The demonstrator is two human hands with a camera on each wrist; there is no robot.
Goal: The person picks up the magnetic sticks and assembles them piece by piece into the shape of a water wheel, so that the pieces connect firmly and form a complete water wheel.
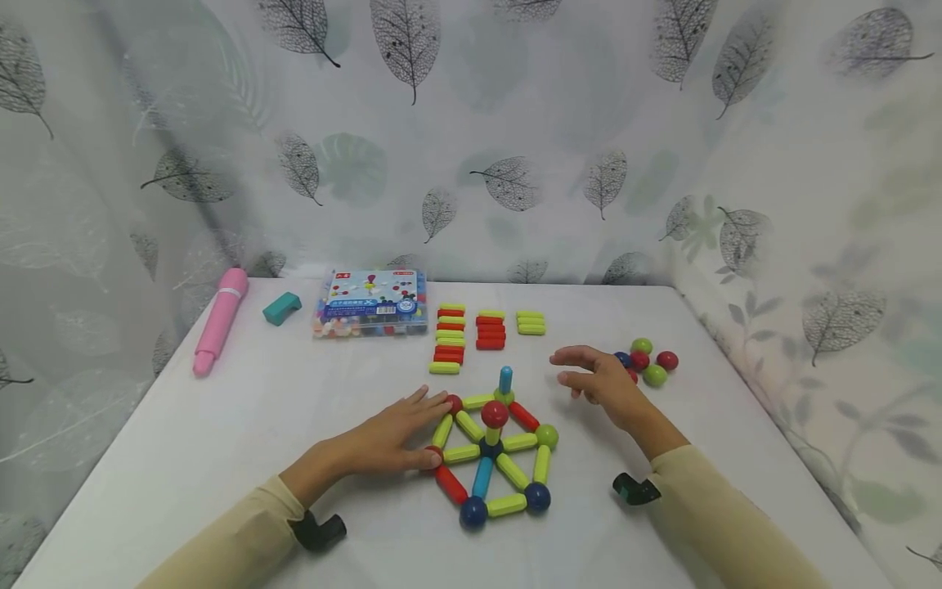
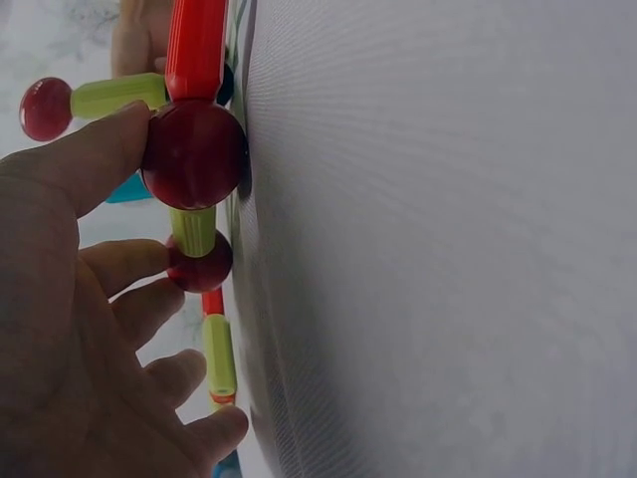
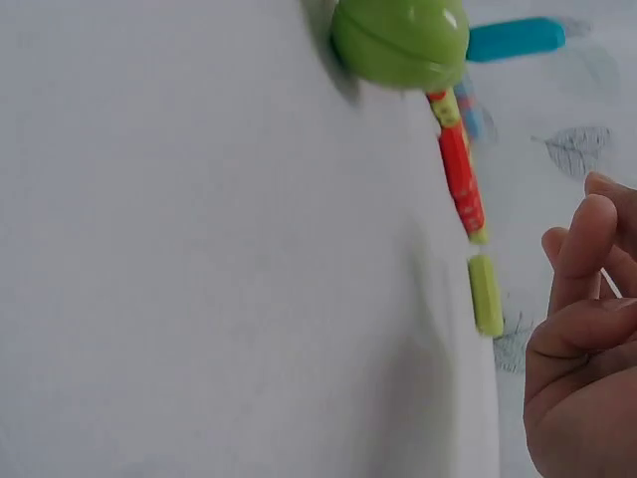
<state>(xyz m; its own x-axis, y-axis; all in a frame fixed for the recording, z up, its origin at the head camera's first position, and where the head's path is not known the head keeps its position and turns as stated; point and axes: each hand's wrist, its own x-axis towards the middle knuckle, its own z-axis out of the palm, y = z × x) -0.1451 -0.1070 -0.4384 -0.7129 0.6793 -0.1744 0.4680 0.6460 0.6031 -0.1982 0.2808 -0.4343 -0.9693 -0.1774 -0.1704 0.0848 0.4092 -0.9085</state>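
Note:
A wheel-shaped frame of rods and balls lies on the table, with a dark blue hub ball (image 1: 491, 447) at its centre. From the hub rises a yellow-green rod topped by a red ball (image 1: 495, 413). An upright light blue rod (image 1: 505, 379) stands on the far green ball. At the frame's left side, my left hand (image 1: 390, 433) has its thumb against the near red ball (image 2: 194, 154) and fingertips at the farther red ball (image 2: 200, 262). Over the table right of the frame hovers my right hand (image 1: 603, 388), fingers loosely bent, holding nothing.
Loose balls (image 1: 655, 375) cluster beyond the right hand. Red and yellow-green rods (image 1: 450, 337) lie in columns behind the frame. Farther back are a boxed set (image 1: 371, 303), a teal block (image 1: 282, 308) and a pink cylindrical object (image 1: 221, 319). A leaf-patterned curtain (image 1: 471, 164) borders the table.

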